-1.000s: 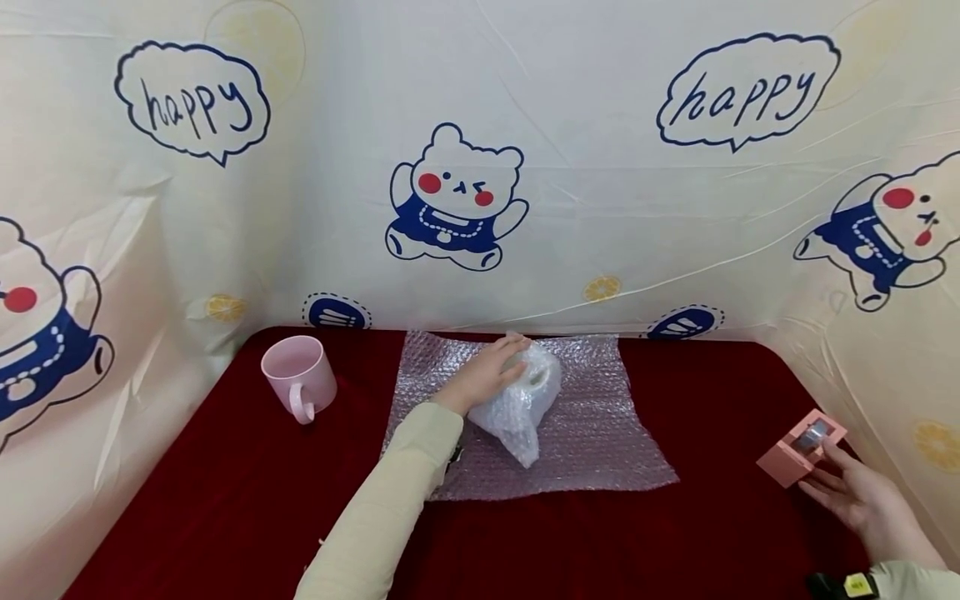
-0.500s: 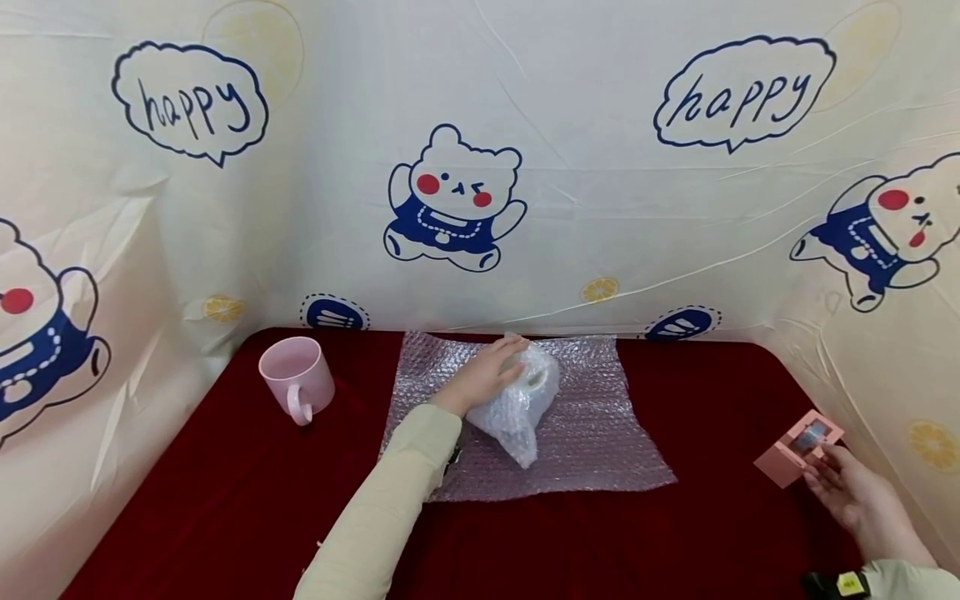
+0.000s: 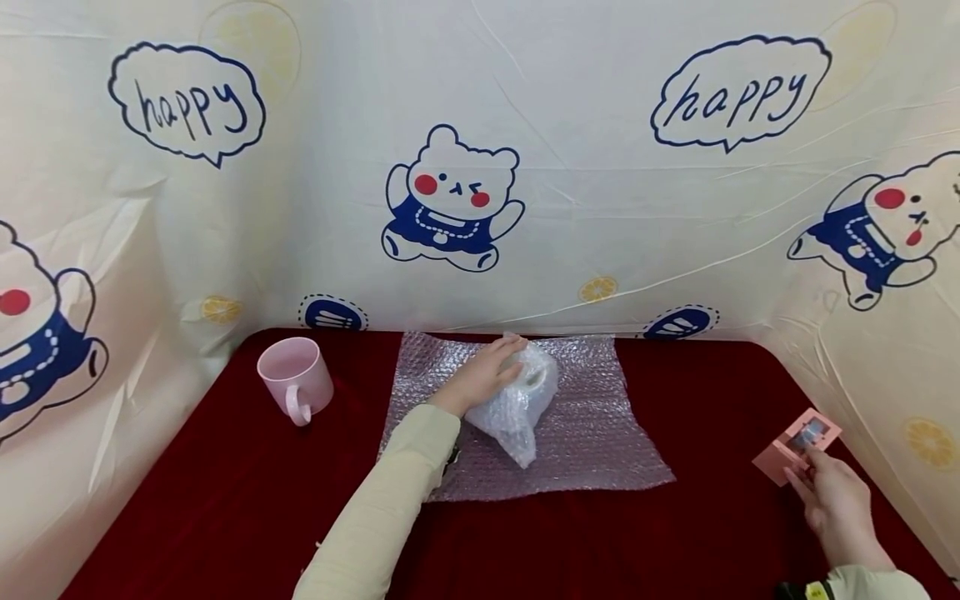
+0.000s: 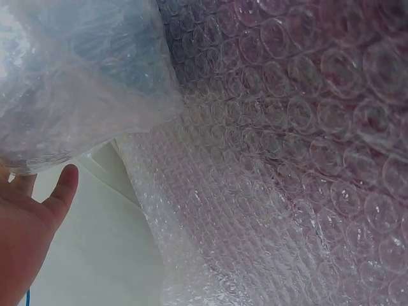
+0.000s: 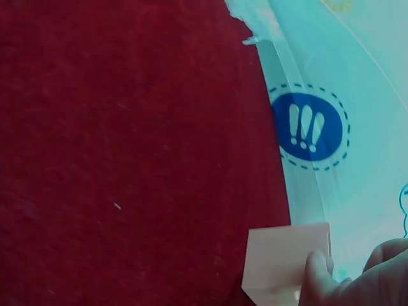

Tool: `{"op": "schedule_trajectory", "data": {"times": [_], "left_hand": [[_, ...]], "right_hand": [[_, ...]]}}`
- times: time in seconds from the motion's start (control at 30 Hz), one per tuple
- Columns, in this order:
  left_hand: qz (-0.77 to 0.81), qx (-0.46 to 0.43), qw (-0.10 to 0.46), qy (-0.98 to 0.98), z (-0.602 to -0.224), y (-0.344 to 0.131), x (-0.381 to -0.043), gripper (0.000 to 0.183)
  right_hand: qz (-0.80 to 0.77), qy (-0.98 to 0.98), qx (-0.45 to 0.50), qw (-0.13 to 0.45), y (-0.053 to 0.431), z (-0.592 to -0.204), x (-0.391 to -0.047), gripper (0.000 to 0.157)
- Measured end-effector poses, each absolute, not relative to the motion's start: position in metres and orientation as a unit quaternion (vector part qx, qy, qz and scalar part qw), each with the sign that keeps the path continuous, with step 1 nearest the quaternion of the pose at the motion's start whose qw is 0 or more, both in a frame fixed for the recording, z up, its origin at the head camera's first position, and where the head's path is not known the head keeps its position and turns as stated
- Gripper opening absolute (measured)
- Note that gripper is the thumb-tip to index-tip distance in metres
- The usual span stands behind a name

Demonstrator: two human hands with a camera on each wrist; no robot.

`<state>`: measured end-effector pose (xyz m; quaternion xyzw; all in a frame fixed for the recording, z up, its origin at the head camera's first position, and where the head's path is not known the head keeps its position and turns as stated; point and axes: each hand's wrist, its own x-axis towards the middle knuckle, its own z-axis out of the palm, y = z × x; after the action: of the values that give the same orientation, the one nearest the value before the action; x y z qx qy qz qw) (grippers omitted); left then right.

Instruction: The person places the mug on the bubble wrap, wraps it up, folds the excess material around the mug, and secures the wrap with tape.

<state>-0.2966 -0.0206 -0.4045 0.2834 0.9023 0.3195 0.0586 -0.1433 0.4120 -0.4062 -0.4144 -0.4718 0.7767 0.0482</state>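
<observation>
A pink mug (image 3: 296, 379) stands upright at the left of the head view, well apart from both hands, its handle toward the near edge. The table is covered by a dark red cloth (image 3: 225, 508); in the right wrist view a tiny pale fleck lies on it. A flat sheet of bubble wrap (image 3: 600, 446) spreads across the middle of the head view, and a bubble-wrapped bundle (image 3: 513, 412) sits on it, just above the frame's centre line of the cloth. What is inside cannot be told. The left hand (image 3: 483, 375) rests on the bundle's upper left with fingers extended, hiding part of it, and the left sleeve (image 3: 382, 508) crosses the sheet's lower left corner. At the lower right, the right hand (image 3: 840, 504) grips a pink tape dispenser (image 3: 776, 462) with a clear tape roll (image 3: 808, 435) inside; its fingers cover part of the frame.

A pale backdrop (image 3: 600, 208) closes in the table. Its printed speech bubbles at upper left (image 3: 187, 100) and upper right (image 3: 742, 92) both read "happy". Winking bears in blue, orange slices and dark blue ovals with three exclamation marks are printed there too. A yellow label (image 3: 817, 592) on the right wrist strap, at the bottom edge, is too small to read.
</observation>
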Motion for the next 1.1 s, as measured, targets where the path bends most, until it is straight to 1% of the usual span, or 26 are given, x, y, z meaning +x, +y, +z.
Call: {"op": "schedule_trajectory", "data": {"times": [0.2,0.37,0.63,0.83,1.1], "left_hand": [[0.322,0.285,0.06,0.901,-0.405,-0.021,-0.296,0.05],[0.324,0.282,0.066,0.901,-0.405,-0.02,-0.297,0.051],[0.33,0.292,0.063,0.895,-0.402,-0.02,-0.295,0.05],[0.329,0.289,0.064,0.897,-0.401,-0.02,-0.294,0.05],[0.33,0.284,0.069,0.898,-0.402,-0.02,-0.294,0.05]], "right_hand": [[0.767,-0.49,-0.388,0.143,0.39,-0.416,-0.138,0.035],[0.74,-0.52,-0.385,0.187,0.374,-0.422,-0.131,0.037],[0.724,-0.541,-0.367,0.22,0.36,-0.43,-0.122,0.033],[0.745,-0.524,-0.315,0.266,0.354,-0.437,-0.122,0.032],[0.728,-0.554,-0.293,0.278,0.353,-0.441,-0.121,0.035]]}}
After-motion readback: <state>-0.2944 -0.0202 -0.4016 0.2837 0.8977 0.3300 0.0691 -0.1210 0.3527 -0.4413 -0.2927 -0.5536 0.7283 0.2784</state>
